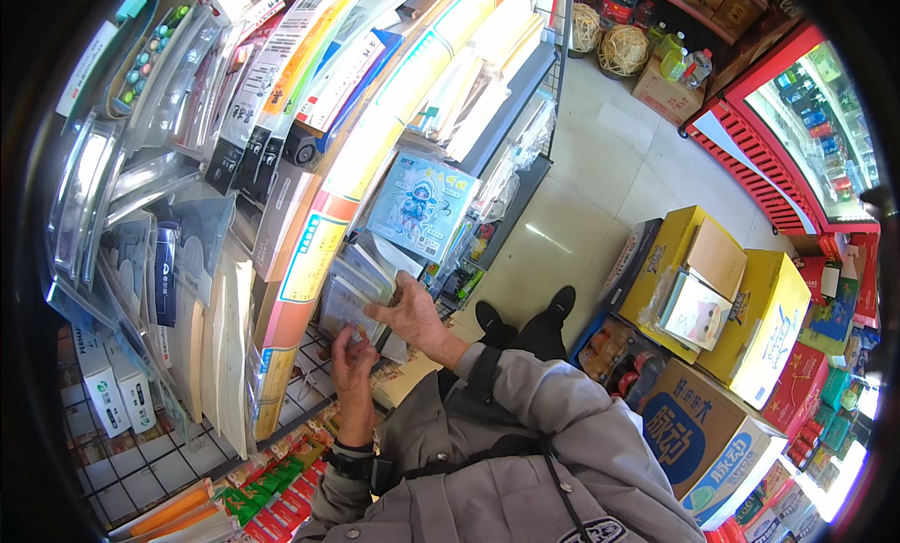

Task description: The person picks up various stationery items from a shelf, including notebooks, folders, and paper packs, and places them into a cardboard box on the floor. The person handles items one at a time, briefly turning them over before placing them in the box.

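Observation:
A small stack of notebooks [351, 290], seemingly in clear wrap, stands at the shelf before me. My right hand [415, 317] grips the stack's near edge, its thumb on the front and its fingers behind. Just below, my left hand [354, 364] has curled fingers at the stack's lower corner; whether they pinch it is unclear. A light-blue square pack with a cartoon figure [424, 206] leans right behind the notebooks. White paper sheets [397, 255] show between the pack and my right hand.
An upper shelf with a price-strip edge [330, 220] runs close on the left, crowded with stationery. A wire-mesh shelf [165, 466] lies below. To my right stand yellow cartons [763, 318] and a drink carton [692, 430]. A red-framed fridge [808, 128] stands beyond the tiled floor [583, 191].

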`<state>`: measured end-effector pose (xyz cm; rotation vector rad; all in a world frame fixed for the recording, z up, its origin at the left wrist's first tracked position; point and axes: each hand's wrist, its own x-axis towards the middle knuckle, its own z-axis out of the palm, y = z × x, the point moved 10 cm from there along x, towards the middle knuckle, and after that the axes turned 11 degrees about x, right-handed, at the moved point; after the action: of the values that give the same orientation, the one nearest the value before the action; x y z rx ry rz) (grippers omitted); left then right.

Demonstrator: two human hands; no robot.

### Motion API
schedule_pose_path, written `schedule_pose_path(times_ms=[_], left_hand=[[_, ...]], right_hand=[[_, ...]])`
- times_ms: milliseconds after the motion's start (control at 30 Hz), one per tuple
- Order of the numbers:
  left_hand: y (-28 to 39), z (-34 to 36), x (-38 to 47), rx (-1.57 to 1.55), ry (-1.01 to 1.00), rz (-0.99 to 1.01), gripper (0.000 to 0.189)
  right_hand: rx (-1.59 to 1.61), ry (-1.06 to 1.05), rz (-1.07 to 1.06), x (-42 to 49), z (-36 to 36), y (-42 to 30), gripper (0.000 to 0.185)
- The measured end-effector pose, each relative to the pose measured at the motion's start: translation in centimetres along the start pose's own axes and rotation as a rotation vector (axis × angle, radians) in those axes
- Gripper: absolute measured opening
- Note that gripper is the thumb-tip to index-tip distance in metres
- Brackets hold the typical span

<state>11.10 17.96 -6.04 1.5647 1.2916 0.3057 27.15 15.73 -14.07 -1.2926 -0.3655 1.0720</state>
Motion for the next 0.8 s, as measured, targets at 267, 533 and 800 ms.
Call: schedule_pose_path(times_ms=[267, 533, 800], left_hand=[[-1.2, -0.6, 0.3, -0.024, 0.038, -0.023, 0.055], [-0.9, 0.8, 1.5, 0.276, -0.051, 0.163, 0.057], [-0.9, 1.1, 1.5, 0.232, -0.063, 0.135, 0.057]], right_hand=[[0.157, 0.080, -0.084, -1.7, -0.1, 0.2, 0.049], [0.037, 0.098, 0.177, -2.3, -2.4, 4.3, 0.056], [0.439, 0.155, 0.316, -3.2, -5.1, 5.5, 0.059]])
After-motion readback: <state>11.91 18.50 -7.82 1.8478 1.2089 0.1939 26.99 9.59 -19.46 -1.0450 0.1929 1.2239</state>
